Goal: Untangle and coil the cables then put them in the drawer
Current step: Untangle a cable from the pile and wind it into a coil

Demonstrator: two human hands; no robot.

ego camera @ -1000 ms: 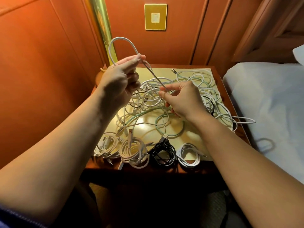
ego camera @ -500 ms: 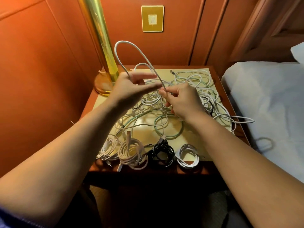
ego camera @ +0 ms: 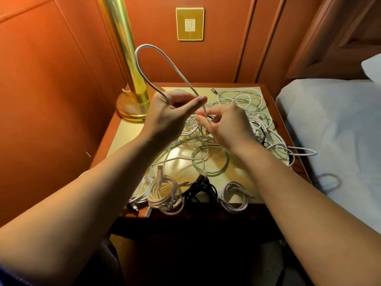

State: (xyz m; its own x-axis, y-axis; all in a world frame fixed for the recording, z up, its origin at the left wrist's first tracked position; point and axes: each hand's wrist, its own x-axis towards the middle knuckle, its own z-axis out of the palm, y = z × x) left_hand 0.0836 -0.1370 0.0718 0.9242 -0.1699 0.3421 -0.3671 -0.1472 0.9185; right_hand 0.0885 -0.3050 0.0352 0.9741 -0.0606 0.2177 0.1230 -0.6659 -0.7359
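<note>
Head view, two hands (ego camera: 169, 118), four coiled cables (ego camera: 165, 193)

Warm orange-brown padded wall panels (ego camera: 51, 89), divided by raised seams, are seen behind and to the left. A square brass switch plate with a white rocker (ego camera: 190, 24) is set into the back wall. A small reddish wooden bedside table with a pale cream inlaid top (ego camera: 127, 133) is placed in the corner. A polished brass lamp column on a round base (ego camera: 125, 58) is stood at its rear left. A bed covered in a white sheet (ego camera: 334, 129) is seen on the right.
</note>
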